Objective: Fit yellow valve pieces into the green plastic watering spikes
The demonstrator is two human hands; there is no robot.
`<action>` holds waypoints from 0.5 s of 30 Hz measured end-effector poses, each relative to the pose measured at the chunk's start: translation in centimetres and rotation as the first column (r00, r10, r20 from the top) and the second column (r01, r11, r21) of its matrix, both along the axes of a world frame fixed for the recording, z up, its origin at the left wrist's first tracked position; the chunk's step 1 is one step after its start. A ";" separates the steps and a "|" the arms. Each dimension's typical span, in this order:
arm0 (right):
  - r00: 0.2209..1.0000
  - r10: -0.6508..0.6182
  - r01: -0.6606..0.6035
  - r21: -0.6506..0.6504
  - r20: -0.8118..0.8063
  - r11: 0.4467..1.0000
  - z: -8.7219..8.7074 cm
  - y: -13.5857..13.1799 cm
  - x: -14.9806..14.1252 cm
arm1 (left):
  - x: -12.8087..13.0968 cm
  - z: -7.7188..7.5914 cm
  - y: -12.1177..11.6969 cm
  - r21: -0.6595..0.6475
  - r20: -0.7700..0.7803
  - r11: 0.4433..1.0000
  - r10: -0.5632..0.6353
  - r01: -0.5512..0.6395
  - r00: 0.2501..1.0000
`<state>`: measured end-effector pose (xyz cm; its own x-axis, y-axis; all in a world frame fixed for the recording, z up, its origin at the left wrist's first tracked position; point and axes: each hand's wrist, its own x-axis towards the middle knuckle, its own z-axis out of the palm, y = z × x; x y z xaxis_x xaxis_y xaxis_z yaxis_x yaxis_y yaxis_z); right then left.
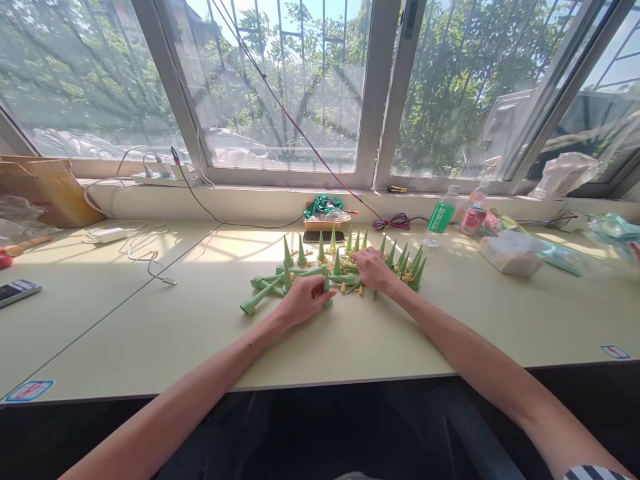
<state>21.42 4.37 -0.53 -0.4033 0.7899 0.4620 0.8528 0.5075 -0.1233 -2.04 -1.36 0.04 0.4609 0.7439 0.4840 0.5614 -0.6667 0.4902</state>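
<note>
A cluster of green cone-shaped plastic spikes (407, 263) stands upright on the pale table (200, 333), with several more lying flat on their sides (263, 293) to the left. Small yellow pieces (344, 288) are scattered among them. My left hand (303, 300) is closed around one upright green spike (327, 283) near the middle of the pile. My right hand (373, 268) rests palm down on the pile, fingers curled over the spikes and yellow pieces; what it grips is hidden.
A phone (16, 291) lies at the far left, with a white charger and cables (113, 235) behind. Along the window ledge sit a power strip (150, 177), a small box with green wire (323, 213), a green-labelled bottle (440, 217), and plastic bags (510, 253) at the right.
</note>
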 end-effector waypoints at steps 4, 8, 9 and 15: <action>0.997 0.010 -0.006 -0.049 0.080 0.999 -0.3 0.6 -0.7 | 0.1 0.0 0.0 0.004 -0.001 1.000 -0.015 0.015 1.000; 0.993 0.035 -0.025 -0.088 0.109 0.996 -0.7 1.0 -0.7 | 0.1 -0.1 0.0 0.022 0.004 0.999 -0.034 0.033 0.999; 0.993 0.037 -0.026 -0.097 0.112 0.995 -0.8 1.1 -0.6 | 0.1 -0.1 0.0 0.029 0.005 0.999 -0.037 0.037 0.999; 0.990 0.001 0.018 -0.131 0.142 0.991 -0.6 1.0 -0.9 | 0.1 -0.2 0.0 0.037 -0.006 0.998 -0.045 0.045 0.999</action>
<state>20.55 5.36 -1.11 -0.4499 0.8437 0.2927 0.8707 0.4873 -0.0664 -1.93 -1.41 -0.16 0.4958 0.7042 0.5082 0.5329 -0.7087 0.4622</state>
